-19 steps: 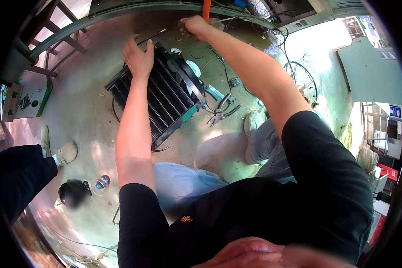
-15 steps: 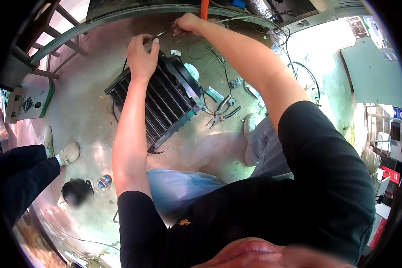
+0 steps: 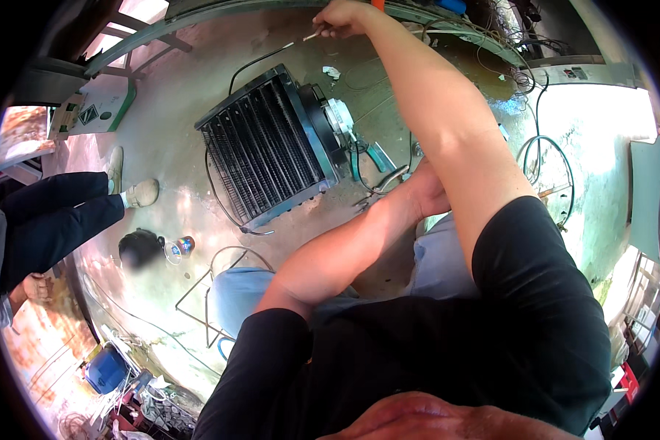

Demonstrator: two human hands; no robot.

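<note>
A black finned condenser unit (image 3: 260,150) with a fan and a pale motor (image 3: 339,116) on its right side rests on the floor. From its far corner rises a thin black tube (image 3: 260,62) with a pale tip. My right hand (image 3: 342,20) is stretched to the far side, its fingers closed on a thin light-tipped tube whose end is close to the black tube's tip, with a gap between them. My left hand (image 3: 427,189) is low beside the pliers (image 3: 392,180), right of the condenser. The right forearm hides its fingers.
A person's legs (image 3: 59,227) are at the left, by a black round object (image 3: 141,249) and a plastic cup (image 3: 180,249). Cables and a dark hose loop (image 3: 539,161) lie at the right. A white and green carton (image 3: 106,110) stands far left.
My left hand has let go of the tube at the condenser's far corner and moved right and nearer, to the pliers. My right hand stays at the far side. The view has shifted.
</note>
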